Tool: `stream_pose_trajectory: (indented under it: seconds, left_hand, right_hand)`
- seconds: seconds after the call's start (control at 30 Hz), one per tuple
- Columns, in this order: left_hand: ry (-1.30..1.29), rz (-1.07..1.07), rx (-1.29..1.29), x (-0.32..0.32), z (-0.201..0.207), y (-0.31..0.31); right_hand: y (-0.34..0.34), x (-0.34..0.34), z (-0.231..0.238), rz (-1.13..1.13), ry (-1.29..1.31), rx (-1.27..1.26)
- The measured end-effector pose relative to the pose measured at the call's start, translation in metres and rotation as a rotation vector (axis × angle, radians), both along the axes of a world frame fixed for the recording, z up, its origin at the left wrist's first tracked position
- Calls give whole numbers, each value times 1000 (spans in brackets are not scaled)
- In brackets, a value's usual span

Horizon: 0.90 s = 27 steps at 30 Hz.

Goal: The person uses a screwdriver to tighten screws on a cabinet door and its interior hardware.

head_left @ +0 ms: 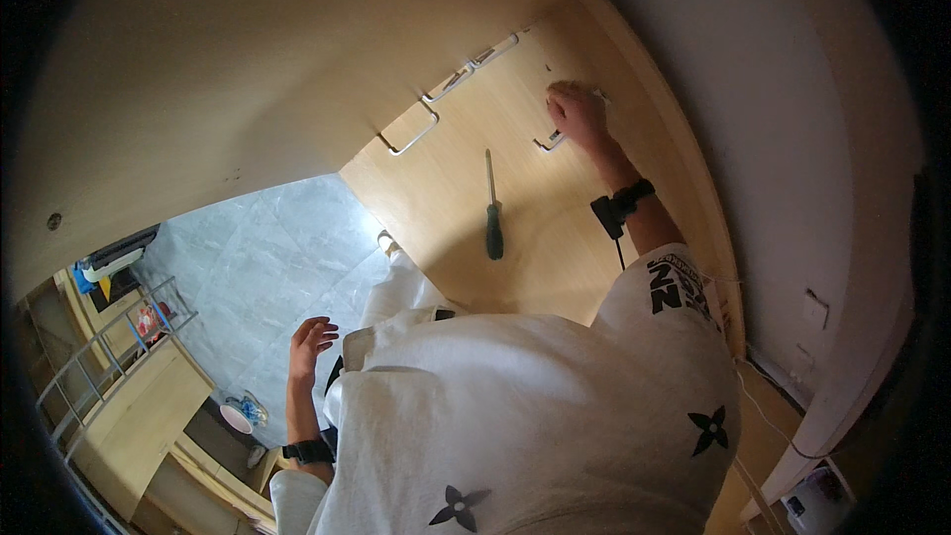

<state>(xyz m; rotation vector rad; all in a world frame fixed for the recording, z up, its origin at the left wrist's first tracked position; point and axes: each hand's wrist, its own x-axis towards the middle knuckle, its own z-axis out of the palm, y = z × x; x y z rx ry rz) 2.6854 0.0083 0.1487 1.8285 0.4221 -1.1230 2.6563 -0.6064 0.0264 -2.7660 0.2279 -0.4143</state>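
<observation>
Someone in a white shirt [535, 416] with dark flower shapes leans over a wide, pale wooden board [565, 248]. The right hand [578, 111] is stretched out toward the far part of the board, its fingers folded together, right beside a silver handle [551, 147] that is partly hidden by it; from where I stand I cannot tell whether the fingers are clamped on that handle or on something small. A screwdriver [492, 206] with a dark green grip and a metal shaft lies on the board, its tip pointing away from the body, apart from both hands. Farther left, three more silver handles [415, 136] sit in a slanting row along the edge where the board meets a large pale panel [248, 69], two of them close end to end. The left hand [313, 342] hangs over the grey tiled floor [267, 248], empty and clear of the board, its fingers loosely curled and a little apart. Both wrists wear black bands [634, 198]. A small pinkish tub [236, 418] rests on the floor at the left, and a plain pale wall [753, 188] rises at the right
</observation>
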Motion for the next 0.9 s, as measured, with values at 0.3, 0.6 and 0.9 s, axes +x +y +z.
stream_pose_trajectory:
  seconds: [0.3, 0.6, 0.9]
  left_hand:
    - [-37, 73, 9, -9, 12, 10]
    - [23, 66, 15, -16, -4, 20]
    - [1, 52, 4, -15, -4, 21]
  right_hand:
    - [-40, 97, -25, -132, -41, -88]
    - [-41, 59, -23, 74, 55, -98]
    - [-36, 71, -18, 174, 77, -45]
